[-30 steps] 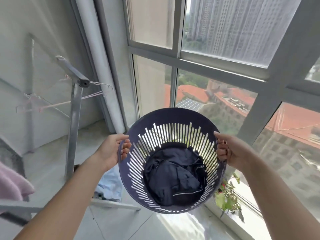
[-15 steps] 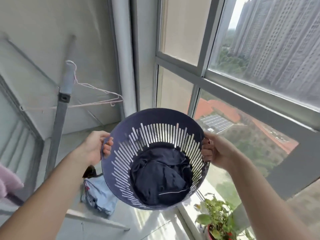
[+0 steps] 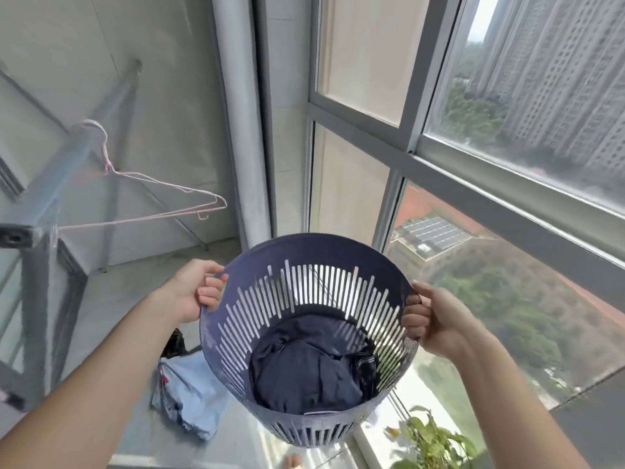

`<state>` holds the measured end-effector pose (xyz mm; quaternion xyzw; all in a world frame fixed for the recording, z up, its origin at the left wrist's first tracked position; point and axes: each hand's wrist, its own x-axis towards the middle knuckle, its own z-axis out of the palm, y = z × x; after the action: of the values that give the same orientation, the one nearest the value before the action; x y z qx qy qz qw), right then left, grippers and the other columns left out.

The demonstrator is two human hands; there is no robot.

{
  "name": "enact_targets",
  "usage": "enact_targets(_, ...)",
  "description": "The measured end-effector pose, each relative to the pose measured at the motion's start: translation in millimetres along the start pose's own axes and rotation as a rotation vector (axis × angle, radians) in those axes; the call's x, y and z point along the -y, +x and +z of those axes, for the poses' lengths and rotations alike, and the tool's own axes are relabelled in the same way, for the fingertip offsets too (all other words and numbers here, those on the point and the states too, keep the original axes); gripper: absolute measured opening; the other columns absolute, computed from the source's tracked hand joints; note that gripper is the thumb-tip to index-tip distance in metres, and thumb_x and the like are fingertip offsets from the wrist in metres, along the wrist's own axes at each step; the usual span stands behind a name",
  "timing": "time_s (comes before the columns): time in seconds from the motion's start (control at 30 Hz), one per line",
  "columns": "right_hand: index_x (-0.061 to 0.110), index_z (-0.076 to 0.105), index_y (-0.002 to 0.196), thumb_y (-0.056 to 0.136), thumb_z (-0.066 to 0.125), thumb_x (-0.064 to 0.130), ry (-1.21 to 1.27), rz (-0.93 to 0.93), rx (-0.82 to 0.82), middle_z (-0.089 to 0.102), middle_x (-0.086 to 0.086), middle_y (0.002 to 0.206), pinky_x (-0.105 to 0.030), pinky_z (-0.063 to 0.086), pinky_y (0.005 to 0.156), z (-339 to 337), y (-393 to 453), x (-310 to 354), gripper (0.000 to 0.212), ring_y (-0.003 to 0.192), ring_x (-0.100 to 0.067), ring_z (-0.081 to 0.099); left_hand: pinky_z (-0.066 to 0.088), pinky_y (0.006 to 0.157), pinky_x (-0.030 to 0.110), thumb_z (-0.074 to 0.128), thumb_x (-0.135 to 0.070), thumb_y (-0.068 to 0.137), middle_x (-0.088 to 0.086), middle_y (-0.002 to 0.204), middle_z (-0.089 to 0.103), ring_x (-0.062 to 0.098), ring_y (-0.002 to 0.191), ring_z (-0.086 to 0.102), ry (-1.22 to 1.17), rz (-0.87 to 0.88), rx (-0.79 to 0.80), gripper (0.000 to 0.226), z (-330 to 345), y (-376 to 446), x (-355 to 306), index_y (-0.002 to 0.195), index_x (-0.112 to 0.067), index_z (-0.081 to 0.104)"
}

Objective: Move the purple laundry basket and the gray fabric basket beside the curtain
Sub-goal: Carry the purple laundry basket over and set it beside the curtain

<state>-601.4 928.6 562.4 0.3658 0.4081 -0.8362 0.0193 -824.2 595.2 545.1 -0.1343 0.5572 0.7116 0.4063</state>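
I am holding the purple laundry basket (image 3: pixel 306 336) up in the air in front of the window (image 3: pixel 507 164), gripping its rim on 2 sides; my left hand (image 3: pixel 198 289) is clenching the left edge, and my right hand (image 3: pixel 429 319) is clasping the right edge; a dark garment (image 3: pixel 311 370) is lying in the bottom; a pink wire hanger (image 3: pixel 152 194) is hanging on the drying rack (image 3: pixel 44 225) to my left; light-blue cloth (image 3: pixel 189 397) is lying on the floor below; a potted plant (image 3: pixel 429 441) is sitting by the glass.

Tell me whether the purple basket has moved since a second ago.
Yes. The purple basket has swung left, from facing the window toward the corner's gray pipe.
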Motion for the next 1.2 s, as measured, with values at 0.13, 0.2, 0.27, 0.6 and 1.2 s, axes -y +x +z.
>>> enact_targets(0.13, 0.021, 0.036, 0.064, 0.098, 0.05, 0.032, -0.047, -0.023, -0.039, 0.021, 0.009, 0.049, -0.018, 0.016, 0.035, 17, 37, 40, 0.039, 0.034, -0.008, 0.021, 0.016, 0.031, 0.012, 0.045, -0.021, 0.093, -0.009, 0.041, 0.028, 0.005, 0.025, 0.022, -0.028, -0.007, -0.009, 0.021, 9, 51, -26, 0.076, -0.01, 0.047)
enact_targets(0.2, 0.02, 0.037, 0.064, 0.099, 0.049, 0.032, -0.069, -0.035, -0.017, 0.019, 0.009, 0.052, -0.019, 0.017, 0.035, 26, 57, 60, 0.038, 0.036, -0.008, 0.021, 0.016, 0.031, 0.011, 0.045, -0.022, 0.093, -0.009, 0.04, 0.028, 0.005, 0.025, 0.022, -0.055, 0.021, -0.001, 0.021, 12, 75, -39, 0.077, -0.009, 0.048)
enact_targets(0.27, 0.02, 0.039, 0.065, 0.1, 0.048, 0.032, -0.103, -0.041, -0.017, 0.017, 0.008, 0.056, -0.021, 0.018, 0.036, 37, 81, 77, 0.038, 0.039, -0.009, 0.02, 0.015, 0.031, 0.011, 0.045, -0.023, 0.093, -0.009, 0.04, 0.028, 0.005, 0.025, 0.021, -0.063, 0.036, -0.009, 0.022, 13, 97, -52, 0.076, -0.009, 0.048)
enact_targets(0.6, 0.019, 0.036, 0.068, 0.102, 0.044, 0.026, -0.273, -0.022, 0.005, 0.021, 0.006, 0.051, -0.023, 0.022, 0.035, 115, 195, 119, 0.035, 0.037, -0.01, 0.022, 0.011, 0.036, 0.014, 0.072, -0.034, 0.087, -0.011, 0.04, 0.023, 0.006, 0.03, 0.017, 0.082, 0.332, -0.327, 0.03, -10, 158, -97, 0.085, -0.008, 0.055)
enact_targets(1.2, 0.02, 0.04, 0.066, 0.1, 0.044, 0.027, -0.542, 0.065, 0.248, 0.022, 0.007, 0.054, -0.028, 0.016, 0.05, 221, 374, 225, 0.035, 0.048, -0.012, 0.019, 0.014, 0.035, 0.013, 0.053, -0.022, 0.097, -0.006, 0.045, 0.027, 0.007, 0.03, 0.018, -0.096, 0.336, -0.635, 0.023, -30, 248, -150, 0.082, -0.005, 0.056)
